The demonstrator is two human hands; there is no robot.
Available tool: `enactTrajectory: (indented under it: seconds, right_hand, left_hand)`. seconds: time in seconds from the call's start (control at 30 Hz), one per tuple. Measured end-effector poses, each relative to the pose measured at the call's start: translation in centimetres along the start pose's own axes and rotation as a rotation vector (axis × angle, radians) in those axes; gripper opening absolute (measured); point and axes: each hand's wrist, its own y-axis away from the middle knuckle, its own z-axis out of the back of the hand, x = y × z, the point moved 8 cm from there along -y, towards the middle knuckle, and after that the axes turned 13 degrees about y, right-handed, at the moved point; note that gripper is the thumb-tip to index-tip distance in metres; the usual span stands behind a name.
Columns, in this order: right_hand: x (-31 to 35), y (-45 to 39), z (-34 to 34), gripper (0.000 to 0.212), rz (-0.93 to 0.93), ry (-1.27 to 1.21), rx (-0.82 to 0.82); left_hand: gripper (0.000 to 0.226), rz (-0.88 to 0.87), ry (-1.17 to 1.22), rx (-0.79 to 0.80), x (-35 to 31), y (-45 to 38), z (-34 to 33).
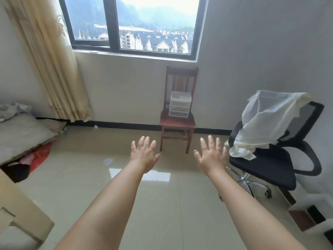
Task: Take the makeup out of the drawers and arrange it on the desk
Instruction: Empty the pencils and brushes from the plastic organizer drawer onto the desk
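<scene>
Clear plastic drawer unit point(179, 106): sits on the seat of a wooden chair point(178, 121), against its backrest, drawers closed. Contents faintly visible through the fronts; too small to identify as makeup. Chair stands against the far wall, below the window point(133, 24).

Left hand point(144, 156): stretched forward, palm up, fingers straight and spread, holding nothing. Well short of the chair.

Right hand point(212, 156): same posture, fingers spread wide, nothing held, apart from the left.

Black office chair point(270, 159) to the right, a white cloth point(261, 123) draped over its back and seat. Beige curtain point(48, 60) hangs left of the window. Bedding point(21, 130) at the left edge. Glossy tiled floor point(162, 195) under both arms. Desk: cannot tell which surface it is.
</scene>
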Motion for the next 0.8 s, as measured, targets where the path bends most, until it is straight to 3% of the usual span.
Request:
enactTrajectory:
  seconds: [0.3,0.53,0.8]
  right_hand:
    - [1.3,-20.4,-3.3,0.057,-0.016,-0.051,0.067]
    - [1.4,-41.0,-8.2,0.056,-0.004,-0.059,0.072]
    - [1.4,-59.6,-13.7,0.055,-0.036,-0.047,0.214]
  left_hand:
    - [0.058,0.009,-0.010,0.015,1.3,-21.7,1.5]
    - [0.058,0.013,-0.050,0.016,1.7,-41.1,1.1]
    - [0.058,-0.024,0.002,0.030,0.3,-61.0,3.5]
